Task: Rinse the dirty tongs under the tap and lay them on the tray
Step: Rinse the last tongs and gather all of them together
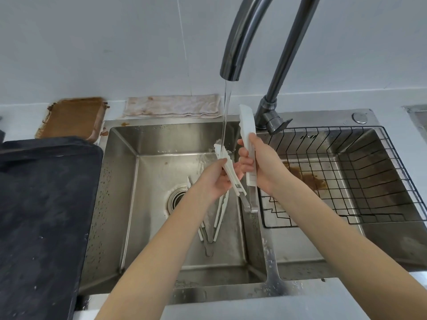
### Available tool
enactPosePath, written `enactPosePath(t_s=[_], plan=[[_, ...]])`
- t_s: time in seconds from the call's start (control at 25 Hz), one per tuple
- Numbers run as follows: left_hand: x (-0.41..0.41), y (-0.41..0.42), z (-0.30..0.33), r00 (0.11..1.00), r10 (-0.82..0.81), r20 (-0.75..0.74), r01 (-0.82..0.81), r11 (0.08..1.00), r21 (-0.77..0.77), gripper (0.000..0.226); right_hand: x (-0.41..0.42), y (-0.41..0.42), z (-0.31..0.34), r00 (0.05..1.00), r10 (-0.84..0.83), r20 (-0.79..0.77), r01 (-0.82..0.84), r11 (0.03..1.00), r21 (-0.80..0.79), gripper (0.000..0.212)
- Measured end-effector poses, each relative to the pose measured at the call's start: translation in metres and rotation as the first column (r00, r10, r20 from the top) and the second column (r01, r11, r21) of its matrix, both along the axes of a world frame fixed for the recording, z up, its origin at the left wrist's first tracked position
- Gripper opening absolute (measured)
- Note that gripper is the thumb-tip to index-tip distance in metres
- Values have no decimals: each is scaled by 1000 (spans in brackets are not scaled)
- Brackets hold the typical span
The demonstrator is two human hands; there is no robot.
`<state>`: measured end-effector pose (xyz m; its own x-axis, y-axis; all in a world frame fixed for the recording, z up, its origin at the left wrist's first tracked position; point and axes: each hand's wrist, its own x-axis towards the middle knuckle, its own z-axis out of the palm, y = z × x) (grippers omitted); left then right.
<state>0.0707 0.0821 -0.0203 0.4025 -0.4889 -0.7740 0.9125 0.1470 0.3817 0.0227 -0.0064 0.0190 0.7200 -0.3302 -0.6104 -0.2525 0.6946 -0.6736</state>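
Note:
White tongs (247, 125) with a metal hinge are spread open over the left sink basin (120, 172). My left hand (213, 179) grips one arm, whose tip sits in the water stream (225, 116) falling from the dark tap (233, 51). My right hand (263, 165) grips the other arm, which points upward. The hinge hangs low between my wrists. Another pair of white tongs (218, 218) lies on the basin floor near the drain (176, 197). A black tray (39, 204) lies on the counter at the left.
A black wire basket (369, 176) fills the right basin, with brown residue beneath it. A brown-stained tray (74, 116) and a soiled cloth (173, 106) lie behind the sink against the white wall.

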Motion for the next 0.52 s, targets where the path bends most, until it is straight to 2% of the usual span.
enactPosePath(t_s=[0.12,0.24,0.36,0.52], plan=[[2,-1,-4,996,42,-73,-45,998,-40,24,-2,-3,1,1000,-3,-11,3,1000,7,29],[4,-1,-7,991,94,-95,-100,994,-52,25,-8,-1,-7,998,-12,-57,7,996,-85,34],[5,2,-8,995,74,-60,-76,996,-36,21,-17,6,-26,989,-54,-138,30,986,-166,43],[3,5,-5,997,-46,58,44,998,40,20,-25,8,-42,969,-62,-240,15,981,-192,50]])
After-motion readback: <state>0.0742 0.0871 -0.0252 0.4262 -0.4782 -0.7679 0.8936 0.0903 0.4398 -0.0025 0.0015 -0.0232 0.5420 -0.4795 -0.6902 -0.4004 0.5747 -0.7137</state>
